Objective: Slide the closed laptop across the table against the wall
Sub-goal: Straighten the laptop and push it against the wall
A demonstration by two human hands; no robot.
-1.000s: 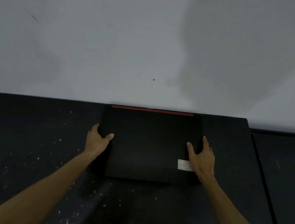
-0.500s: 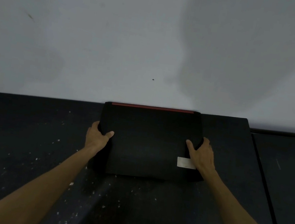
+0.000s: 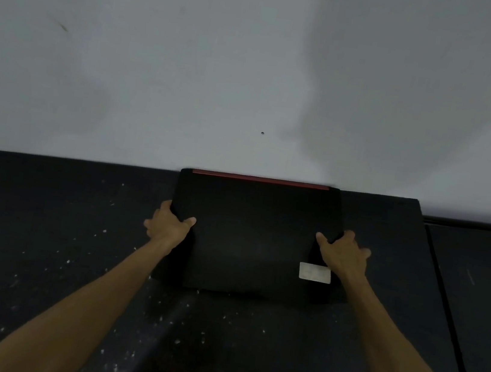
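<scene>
A left hand (image 3: pixel 169 225) and right hand (image 3: pixel 343 254) gripped a closed laptop (image 3: pixel 252 237) by its sides, thumbs on top, fingers curled around the edges, its far edge at the wall (image 3: pixel 253 76) on a table (image 3: pixel 43 220).

We note a black laptop (image 3: pixel 249 237), red strip (image 3: pixel 261 179) along its upper edge, pale grey sticker (image 3: pixel 315 272) lower right. Table (image 3: pixel 41 236) black, flecked white. Wall (image 3: pixel 193 52) pale grey.

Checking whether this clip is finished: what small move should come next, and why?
Probably let go. The laptop lies closed with its red back edge seemingly meeting the wall, while the left hand and right hand grip its sides.
</scene>
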